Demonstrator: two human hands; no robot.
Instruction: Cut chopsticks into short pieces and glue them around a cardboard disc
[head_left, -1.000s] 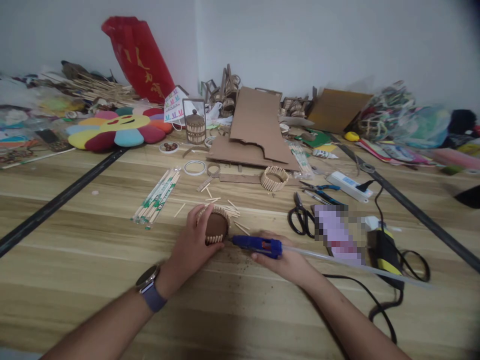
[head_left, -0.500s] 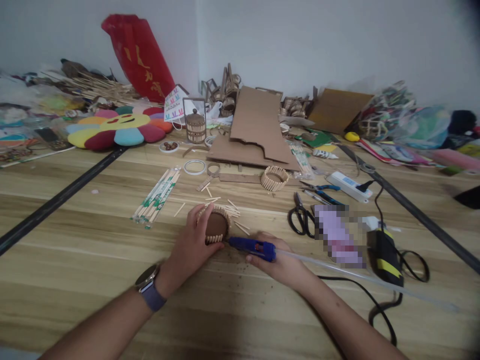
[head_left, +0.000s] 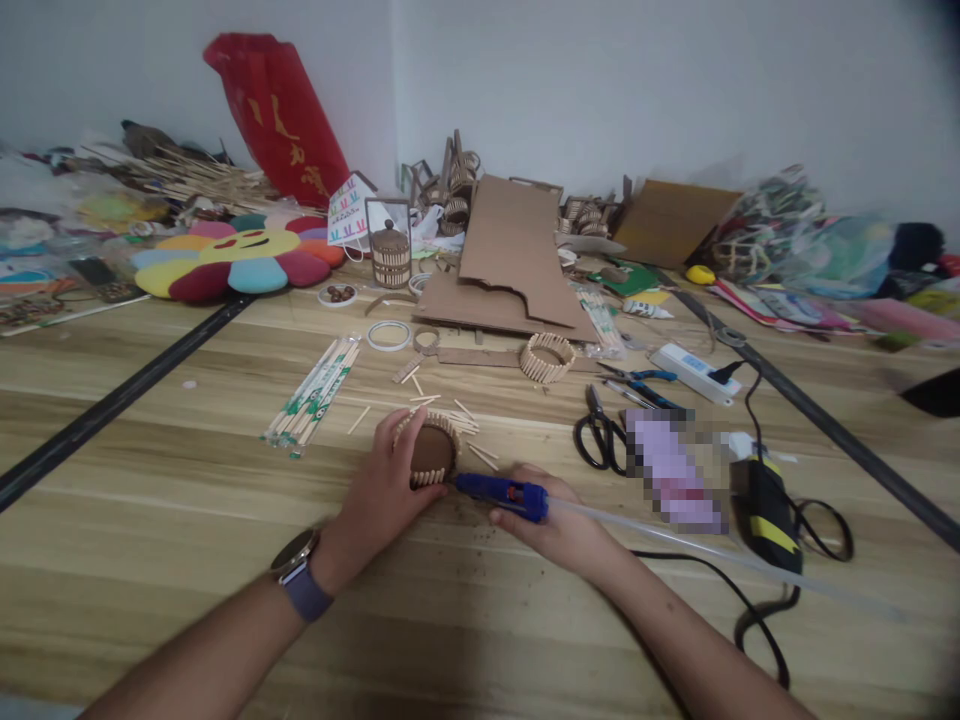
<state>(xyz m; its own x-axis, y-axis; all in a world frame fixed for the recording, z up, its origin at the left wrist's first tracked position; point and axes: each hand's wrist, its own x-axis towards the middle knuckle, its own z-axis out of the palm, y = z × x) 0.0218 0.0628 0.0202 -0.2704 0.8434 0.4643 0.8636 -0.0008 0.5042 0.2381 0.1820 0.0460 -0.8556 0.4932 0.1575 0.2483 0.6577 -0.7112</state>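
Observation:
My left hand (head_left: pixel 382 490) grips a small round cardboard piece ringed with short wooden sticks (head_left: pixel 431 450), holding it down on the wooden table (head_left: pixel 187 520). My right hand (head_left: pixel 559 525) is wrapped round a blue glue gun (head_left: pixel 499 494) lying nearly flat, its nozzle touching the lower right rim of the stick ring. A long clear glue stick (head_left: pixel 712 555) trails out of the gun's back toward the right. A watch sits on my left wrist.
Loose sticks (head_left: pixel 442 412) and a packet of skewers (head_left: pixel 311 390) lie beyond my hands. Another stick ring (head_left: pixel 548 357), black scissors (head_left: pixel 598 430), pliers (head_left: pixel 637 383), a power strip (head_left: pixel 694 372) and a black cable (head_left: pixel 757 600) lie to the right. Cardboard sheets (head_left: pixel 510 260) and a flower cushion (head_left: pixel 232 255) sit behind.
My right hand and the glue gun have slid a little to the left, closing onto the ring's rim. My left hand has stayed put.

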